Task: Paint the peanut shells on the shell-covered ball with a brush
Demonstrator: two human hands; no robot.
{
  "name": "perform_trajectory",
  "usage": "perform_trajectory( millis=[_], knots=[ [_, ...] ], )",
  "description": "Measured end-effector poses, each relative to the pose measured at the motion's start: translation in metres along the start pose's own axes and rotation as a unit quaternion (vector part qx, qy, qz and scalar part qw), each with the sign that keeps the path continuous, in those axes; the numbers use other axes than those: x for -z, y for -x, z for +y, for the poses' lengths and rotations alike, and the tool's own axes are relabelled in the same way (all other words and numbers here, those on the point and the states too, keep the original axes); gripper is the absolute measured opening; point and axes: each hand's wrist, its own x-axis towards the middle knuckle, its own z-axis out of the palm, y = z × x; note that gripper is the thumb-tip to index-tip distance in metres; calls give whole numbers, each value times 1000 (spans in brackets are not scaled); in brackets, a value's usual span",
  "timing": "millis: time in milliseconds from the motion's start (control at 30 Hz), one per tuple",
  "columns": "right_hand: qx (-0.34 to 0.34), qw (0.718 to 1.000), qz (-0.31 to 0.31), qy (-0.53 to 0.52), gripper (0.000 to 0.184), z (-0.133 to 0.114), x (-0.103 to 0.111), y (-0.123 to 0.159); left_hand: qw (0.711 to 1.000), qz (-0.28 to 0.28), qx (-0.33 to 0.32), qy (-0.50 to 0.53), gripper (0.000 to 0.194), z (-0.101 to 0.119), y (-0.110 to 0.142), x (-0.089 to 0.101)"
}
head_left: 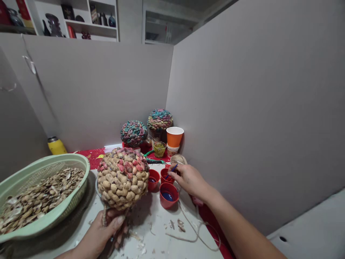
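My left hand (111, 228) is closed around the base of a ball covered in peanut shells (122, 183), holding it up over the table. Red and dark paint colours the ball's upper part; its lower shells are plain tan. Between the fingertips of my right hand (185, 178) is a thin blue paintbrush (171, 171), its lower end over a red cup (165, 175). A second red cup (153, 180) stands to the left of that one. In front, another red cup (169, 201) contains dark blue liquid.
A green basket (83, 163) of peanut shells stands at left. Two painted shell balls (134, 133) sit at the back beside an orange paper cup (175, 138). Twine (198, 233) and shell scraps lie on the white table. A grey partition (242, 108) rises at right.
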Motion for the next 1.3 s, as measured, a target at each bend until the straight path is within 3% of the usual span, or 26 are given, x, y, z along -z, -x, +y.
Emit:
perform_trajectory(
  millis=[333, 567, 733, 933, 967, 1167, 1300],
  knots=[
    [-21, 977, 97, -189, 25, 12, 17, -6, 1000, 8, -9, -28, 53, 9, 4, -2],
    [-73, 931, 162, -318, 40, 19, 20, 5, 999, 33, 0, -29, 57, 13, 4, -3],
    [-86, 881, 236, -402, 48, 16, 25, 22, 999, 36, 3, -19, 58, 16, 4, -6],
    [-25, 826, 296, -479, 38, -32, 30, 42, 999, 41, -10, 9, 55, 11, 5, -8],
    [4, 804, 317, -503, 32, -44, 28, 45, 999, 43, -12, 11, 57, 10, 5, -8],
    [140, 809, 294, -490, 5, -99, -3, 57, 999, 37, -12, 4, 58, 2, 2, -6],
    [190, 806, 343, -444, 10, -107, -19, 61, 1000, 29, -6, 7, 59, 1, 2, -6]
  ],
)
